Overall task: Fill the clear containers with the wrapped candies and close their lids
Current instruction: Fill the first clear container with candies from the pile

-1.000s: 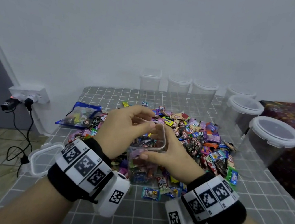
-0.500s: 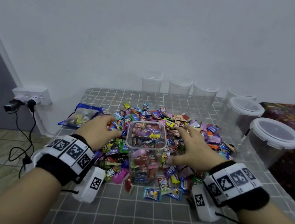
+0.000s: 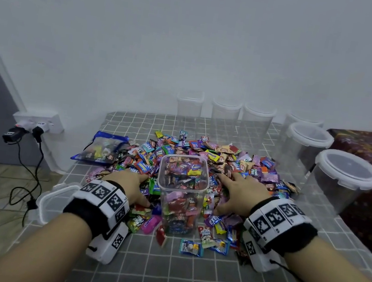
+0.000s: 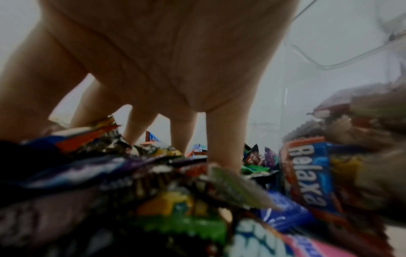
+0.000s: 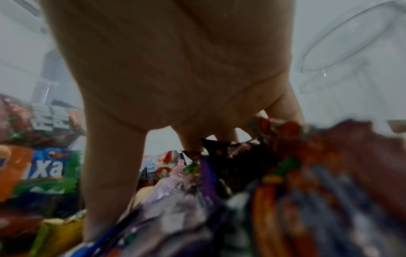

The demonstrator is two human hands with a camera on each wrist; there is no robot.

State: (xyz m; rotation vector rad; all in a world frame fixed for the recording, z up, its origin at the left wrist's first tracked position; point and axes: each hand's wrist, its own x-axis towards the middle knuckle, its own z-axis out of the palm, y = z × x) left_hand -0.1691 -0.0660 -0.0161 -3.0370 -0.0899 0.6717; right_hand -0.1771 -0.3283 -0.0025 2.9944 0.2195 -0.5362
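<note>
1. Stood upright near the middle of a grey checked table (image 3: pixel 184 281): a square clear container (image 3: pixel 181 195), lid off, filled almost to the rim with wrapped sweets.
2. Heaped all round that container and stretching toward the far side – a large pile of wrapped candies (image 3: pixel 230 159) in many colours, with a few strays on the near side.
3. Rested palm down on the pile just left of the container: the left hand (image 3: pixel 129 186). From the left wrist view, fingers (image 4: pixel 224 139) spread apart and pointing down into the wrappers, tips buried, nothing pinched.
4. Rested palm down on the pile just right of the container: the right hand (image 3: pixel 240 195). From the right wrist view, fingers (image 5: pixel 112 165) likewise spread and pushed in among the wrappers, nothing gripped.
5. Lay flat at the table's left edge, partly hidden behind the left wrist – a loose clear lid (image 3: pixel 54 201).
6. Lined up along the far edge and down the right side: several clear containers with lids on, the nearest a large round tub (image 3: pixel 339 184).
7. Lay left of the pile: a blue-edged candy bag (image 3: pixel 102 148).
8. Sat on the wall low at left – a white socket (image 3: pixel 39 120) with plugs and black cables.
</note>
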